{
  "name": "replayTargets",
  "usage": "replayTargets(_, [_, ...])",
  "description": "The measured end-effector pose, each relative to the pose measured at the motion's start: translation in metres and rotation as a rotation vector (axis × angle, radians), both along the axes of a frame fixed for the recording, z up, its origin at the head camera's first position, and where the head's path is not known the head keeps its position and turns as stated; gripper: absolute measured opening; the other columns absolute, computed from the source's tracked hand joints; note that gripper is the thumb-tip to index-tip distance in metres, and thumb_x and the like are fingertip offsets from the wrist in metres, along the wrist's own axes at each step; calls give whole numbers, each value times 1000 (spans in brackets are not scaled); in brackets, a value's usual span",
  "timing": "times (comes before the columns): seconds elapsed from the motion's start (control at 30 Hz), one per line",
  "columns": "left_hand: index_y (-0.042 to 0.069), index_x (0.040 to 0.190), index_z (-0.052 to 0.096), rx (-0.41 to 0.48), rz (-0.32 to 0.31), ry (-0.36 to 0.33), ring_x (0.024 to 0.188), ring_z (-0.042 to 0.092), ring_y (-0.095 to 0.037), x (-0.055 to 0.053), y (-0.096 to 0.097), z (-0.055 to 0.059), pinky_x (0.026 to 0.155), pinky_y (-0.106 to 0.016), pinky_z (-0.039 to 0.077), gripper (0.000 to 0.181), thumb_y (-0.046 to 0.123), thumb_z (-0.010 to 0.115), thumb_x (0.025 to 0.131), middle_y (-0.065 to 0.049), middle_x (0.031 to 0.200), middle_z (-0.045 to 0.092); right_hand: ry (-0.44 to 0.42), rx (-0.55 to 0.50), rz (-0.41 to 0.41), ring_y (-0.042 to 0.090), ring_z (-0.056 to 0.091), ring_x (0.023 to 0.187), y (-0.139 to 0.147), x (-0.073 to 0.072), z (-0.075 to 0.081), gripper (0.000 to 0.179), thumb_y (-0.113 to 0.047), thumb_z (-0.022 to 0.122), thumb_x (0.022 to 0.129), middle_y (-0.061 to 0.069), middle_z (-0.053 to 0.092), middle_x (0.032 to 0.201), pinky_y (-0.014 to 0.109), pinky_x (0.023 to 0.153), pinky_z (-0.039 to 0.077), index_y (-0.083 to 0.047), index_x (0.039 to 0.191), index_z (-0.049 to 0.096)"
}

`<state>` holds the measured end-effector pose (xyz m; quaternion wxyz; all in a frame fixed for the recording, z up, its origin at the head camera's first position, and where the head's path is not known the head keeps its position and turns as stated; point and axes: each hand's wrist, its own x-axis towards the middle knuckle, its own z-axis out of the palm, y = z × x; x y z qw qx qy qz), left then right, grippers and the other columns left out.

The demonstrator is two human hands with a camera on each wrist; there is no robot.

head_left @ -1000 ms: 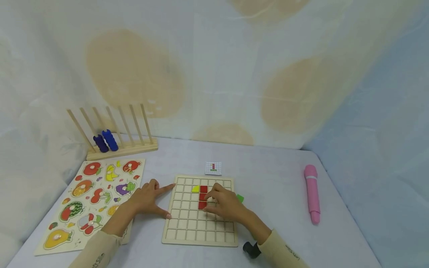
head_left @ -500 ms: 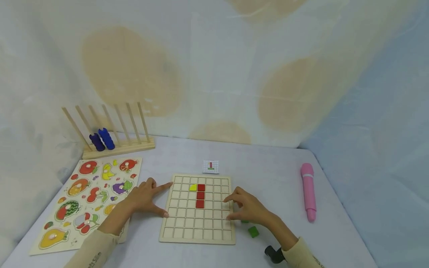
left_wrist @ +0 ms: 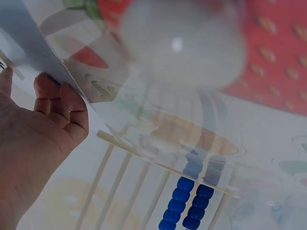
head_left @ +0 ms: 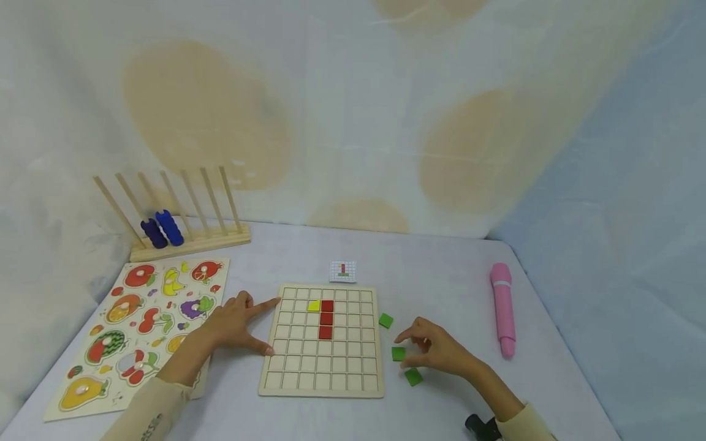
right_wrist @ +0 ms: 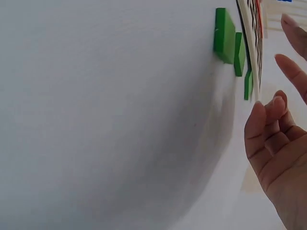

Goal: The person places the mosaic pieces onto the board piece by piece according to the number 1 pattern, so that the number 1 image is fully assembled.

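Note:
A wooden grid board point(head_left: 309, 364) lies on the table, holding a yellow tile point(head_left: 314, 305) and a column of red tiles point(head_left: 326, 319). My left hand point(head_left: 228, 324) touches the board's left edge with extended index finger and thumb. To the right of the board lie three loose green tiles point(head_left: 398, 354), seen from the side as green tiles point(right_wrist: 224, 36) in the right wrist view. Just over them is my right hand point(head_left: 438, 350), thumb and index finger spread apart with nothing held between them. Behind the board lies a small printed pattern card point(head_left: 343, 271).
A fruit peg puzzle point(head_left: 72, 414) occupies the table's left side, below my left forearm. Behind it stands a wooden rod frame point(head_left: 190, 246) with blue beads point(head_left: 169, 228). A pink microphone-shaped object point(head_left: 503, 309) lies far right. Patterned cloth hangs behind the table.
My right hand has left the red tiles and moved right, off the board, to the green tiles, uncovering the red column. My left hand has stayed at the board's left edge.

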<state>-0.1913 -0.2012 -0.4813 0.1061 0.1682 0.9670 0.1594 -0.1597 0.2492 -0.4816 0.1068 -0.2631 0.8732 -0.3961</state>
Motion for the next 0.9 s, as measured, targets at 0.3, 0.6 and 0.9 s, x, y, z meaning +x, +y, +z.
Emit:
replayTargets(0.3, [28,149,46,12,-9,21,81,38,-21,-2,-3,-1,63,-33,31,110,73,81,56,-7,103,40,-91,10,-15,12,43,72,15,14,1,36,-22,87,74,7,48,83,21,64,37,-13,107,76])
replayTargets(0.6, [28,150,45,18,-19,16,82,38,-22,-3,-4,0,62,-33,31,110,74,81,56,-8,103,41,-76,62,-3,6,44,75,20,22,-6,32,-26,87,75,-1,49,85,20,64,40,-20,105,77])
replayTargets(0.9, [28,150,45,15,-20,-1,81,39,-21,-2,-2,-1,63,-33,32,109,71,82,56,-8,104,41,3,115,-40,2,42,75,19,32,-13,27,-24,86,74,-6,44,85,20,65,40,-20,100,78])
